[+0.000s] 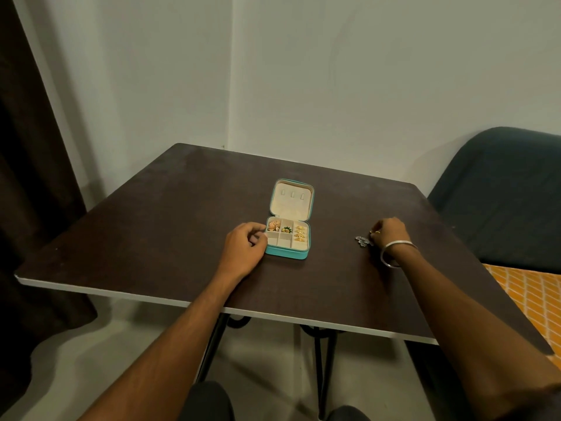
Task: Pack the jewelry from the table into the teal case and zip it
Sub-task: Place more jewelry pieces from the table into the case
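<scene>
So the biggest thing here is the dark brown square tabletop (170,226) with a white edge, pushed up near a pale wall; off to the right there's a dark blue-green upholstered chair (504,189) and a bit of orange patterned fabric (528,296) below it; a dark brown curtain (27,147) hangs on the far left. Roughly mid-table sits the small teal zip-around jewelry case (288,253), lid flipped open toward the far side, cream lining showing; the far-left compartment holds a gold beaded piece (273,225), the middle one a little green and gold piece (286,230), and the right-hand strip a row of gold rings (299,233); the near compartments look bare. The left hand (246,244) rests on the table touching the case's left side, fingers curled loosely, not visibly gripping anything. The right hand (390,235), with a silver bangle (396,253) on the wrist, is well to the right of the case, fingers pinched shut on a small silver ornate piece of jewelry (362,240) lying on the table; can't make out what kind it is.
</scene>
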